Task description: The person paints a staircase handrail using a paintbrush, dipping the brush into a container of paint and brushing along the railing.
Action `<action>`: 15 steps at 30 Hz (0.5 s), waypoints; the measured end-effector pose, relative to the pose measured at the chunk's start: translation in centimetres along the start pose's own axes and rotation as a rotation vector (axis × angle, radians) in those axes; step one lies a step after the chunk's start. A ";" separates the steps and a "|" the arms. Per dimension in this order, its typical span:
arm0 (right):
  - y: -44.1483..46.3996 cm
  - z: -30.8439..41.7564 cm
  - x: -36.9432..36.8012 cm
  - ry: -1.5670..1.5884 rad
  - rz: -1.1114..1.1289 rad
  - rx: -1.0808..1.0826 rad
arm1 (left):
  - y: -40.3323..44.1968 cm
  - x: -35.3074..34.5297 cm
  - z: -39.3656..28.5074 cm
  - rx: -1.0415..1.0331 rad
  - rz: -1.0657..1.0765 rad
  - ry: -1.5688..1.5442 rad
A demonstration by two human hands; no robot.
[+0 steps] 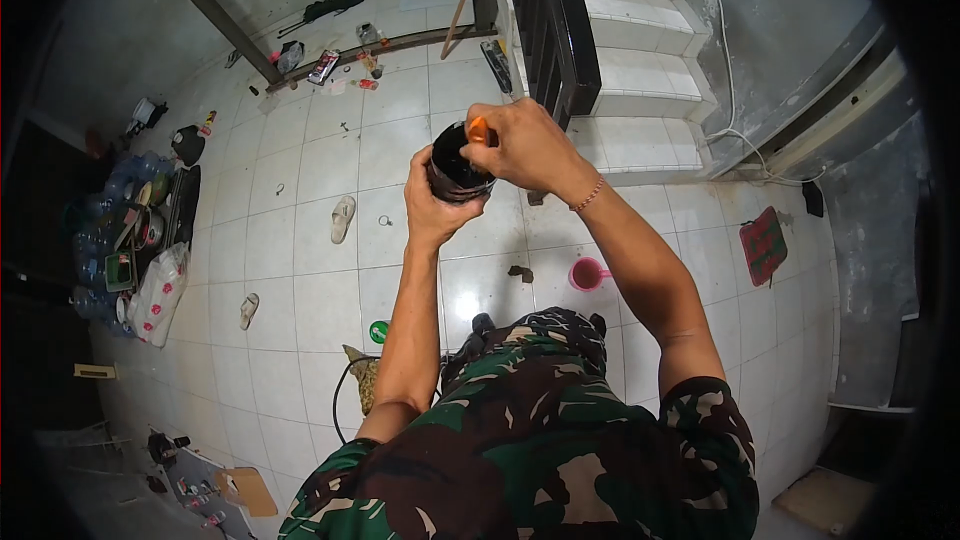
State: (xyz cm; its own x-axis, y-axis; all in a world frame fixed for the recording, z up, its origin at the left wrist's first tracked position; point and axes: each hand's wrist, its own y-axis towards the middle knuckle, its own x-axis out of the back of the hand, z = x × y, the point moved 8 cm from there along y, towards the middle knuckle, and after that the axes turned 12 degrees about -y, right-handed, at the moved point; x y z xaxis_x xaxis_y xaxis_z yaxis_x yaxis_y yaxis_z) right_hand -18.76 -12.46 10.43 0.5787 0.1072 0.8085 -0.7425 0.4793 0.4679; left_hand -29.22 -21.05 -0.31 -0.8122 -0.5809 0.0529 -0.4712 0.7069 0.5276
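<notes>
A dark, round container (462, 186) is held up in front of me with its open top facing the camera; its inside looks black. My left hand (436, 208) wraps round its lower left side. Over the right part of its rim, my right hand (522, 148) is closed on an orange handle (479, 129). What the handle's lower end is like inside the container is hidden by the fingers and the dark interior.
White steps (640, 85) and a black railing (570, 30) rise ahead. On the tiled floor (320, 305) are a pink dipper (586, 274), slippers (343, 219), a green round object (379, 331) and a dark scrap (520, 273). Bags and bottles (95, 255) crowd the left.
</notes>
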 end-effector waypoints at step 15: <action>1.8 -2.4 3.0 0.176 -0.048 0.175 | 0.7 -0.3 1.3 0.083 0.078 -0.125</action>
State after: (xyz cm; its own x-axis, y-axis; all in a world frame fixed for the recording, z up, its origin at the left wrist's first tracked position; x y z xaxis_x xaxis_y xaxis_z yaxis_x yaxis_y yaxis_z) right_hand -17.53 -9.22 12.86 0.6534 0.2452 0.7161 -0.7508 0.3309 0.5717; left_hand -29.73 -19.84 -1.03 -0.8813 -0.4721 -0.0180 -0.4279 0.7815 0.4540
